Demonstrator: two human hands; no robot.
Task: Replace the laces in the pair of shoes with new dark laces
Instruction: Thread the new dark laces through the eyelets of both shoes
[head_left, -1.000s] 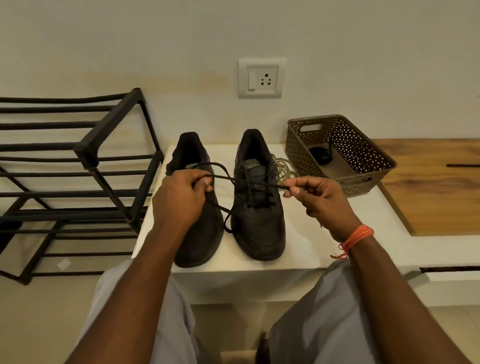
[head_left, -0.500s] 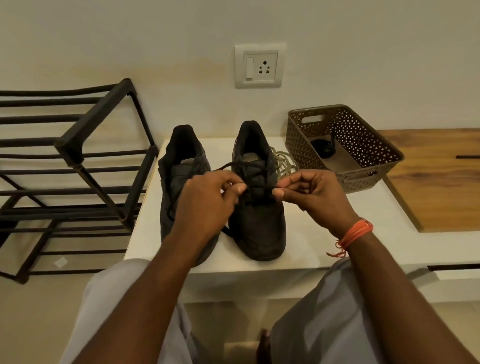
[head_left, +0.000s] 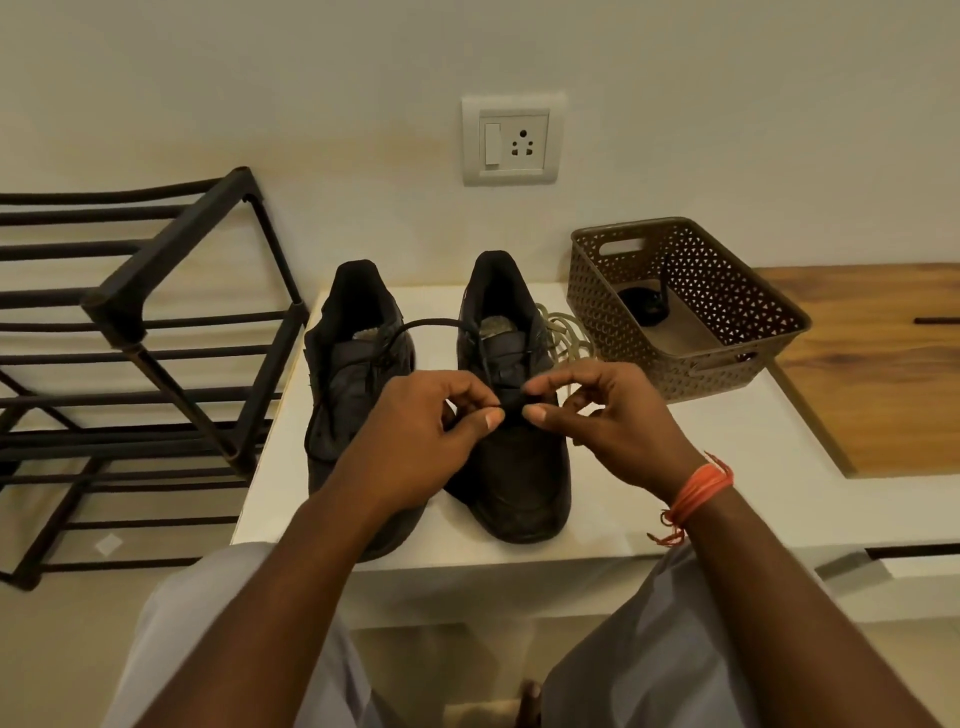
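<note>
Two hands meet over the right shoe (head_left: 511, 457) of a dark pair standing on a white ledge (head_left: 727, 467). The left hand (head_left: 415, 441) pinches the dark lace (head_left: 514, 402) between thumb and forefinger, its other fingers curled under. The right hand (head_left: 618, 415) pinches the same lace just beside it, thumb below and forefinger above, with the remaining fingers bent and slightly fanned. The two thumb tips nearly touch, and only a short piece of lace shows between them. A loop of the lace arcs from the left shoe (head_left: 353, 374) across to the right shoe's tongue.

A second ago the hands were well apart with the lace stretched taut between them; half a second ago they were nearer; now they are almost together above the right shoe's lacing.

Pale old laces (head_left: 563, 335) lie bunched between the right shoe and a brown perforated basket (head_left: 727, 291), which sits at the ledge's back right and holds a dark object too small to identify. A black metal rack (head_left: 156, 322) stands close against the ledge's left edge. The shoes' toes reach near the front edge. Bare ledge lies to the right of the right shoe, in front of the basket, up to a wooden surface (head_left: 872, 364). A wall socket (head_left: 511, 140) is above the shoes. An orange thread band (head_left: 698, 488) circles the right wrist.
</note>
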